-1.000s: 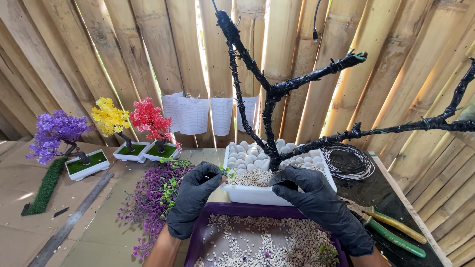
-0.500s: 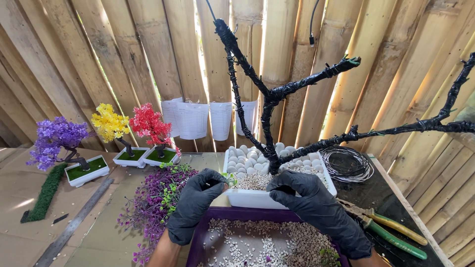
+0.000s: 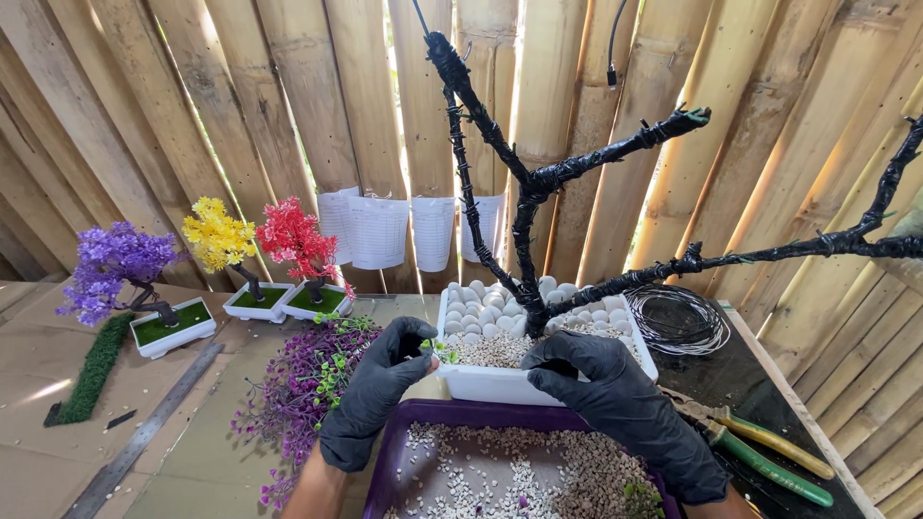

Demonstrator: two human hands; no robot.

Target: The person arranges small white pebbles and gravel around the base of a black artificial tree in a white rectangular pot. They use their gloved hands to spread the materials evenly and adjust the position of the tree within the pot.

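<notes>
A white rectangular pot (image 3: pixel 490 386) stands in the middle, filled with white pebbles and fine gravel. A bare tree of black-wrapped branches (image 3: pixel 527 231) rises from it. My left hand (image 3: pixel 377 389), in a black glove, pinches a small green sprig (image 3: pixel 439 349) at the pot's near left edge. My right hand (image 3: pixel 615 404), also gloved, rests curled on the pot's near right rim. Below both hands lies a purple tray (image 3: pixel 385 471) holding small gravel.
Purple artificial foliage (image 3: pixel 303 384) lies left of the pot. Three small finished trees, purple (image 3: pixel 120 274), yellow (image 3: pixel 223 240) and red (image 3: pixel 293 245), stand at left in white pots. A wire coil (image 3: pixel 681 322) and green-handled pliers (image 3: pixel 769 457) lie right. A bamboo wall stands behind.
My left hand has moved right onto the pot's near edge with the green sprig. My right hand has stayed on the rim.
</notes>
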